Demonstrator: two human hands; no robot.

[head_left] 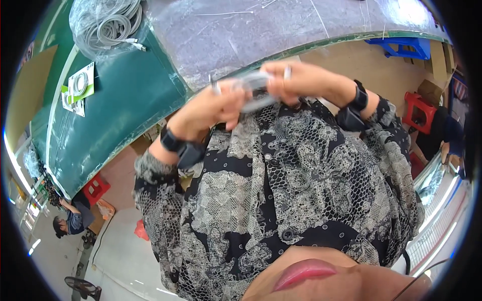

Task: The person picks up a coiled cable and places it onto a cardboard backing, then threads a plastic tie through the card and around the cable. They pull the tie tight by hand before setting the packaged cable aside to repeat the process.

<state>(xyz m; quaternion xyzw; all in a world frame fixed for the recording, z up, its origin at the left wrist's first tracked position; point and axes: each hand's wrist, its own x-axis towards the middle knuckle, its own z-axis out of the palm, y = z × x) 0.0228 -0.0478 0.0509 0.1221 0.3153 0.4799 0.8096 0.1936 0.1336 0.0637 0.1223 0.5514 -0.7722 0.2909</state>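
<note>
Pale grey, smooth and ring-shaped, one coiled cable [258, 103] is held between two bare hands in front of the wearer's chest, near the edge of the table. Fingers of the left hand [213, 103] curl around the coil's left side; those of the right hand [298, 80] close on its right side. Motion blur hides each fingertip's exact grip.

Both wrists wear a black strap with a boxy module, two in all. The wearer's shirt [321, 165] is thin fabric, patterned in black and cream lace and snakeskin shapes.

On the left, the glossy green tabletop [135, 85] bears what look like two overlapping green-and-white cards [80, 83], with coiled cable on them. Farther off sits one crinkled clear plastic bag [83, 25] with many looped grey cables, two pale connectors poking out. Far and right, a cloudy grey sheet [291, 30] carries several thin white strips. One blue plastic stool [401, 47] stands far right.
</note>
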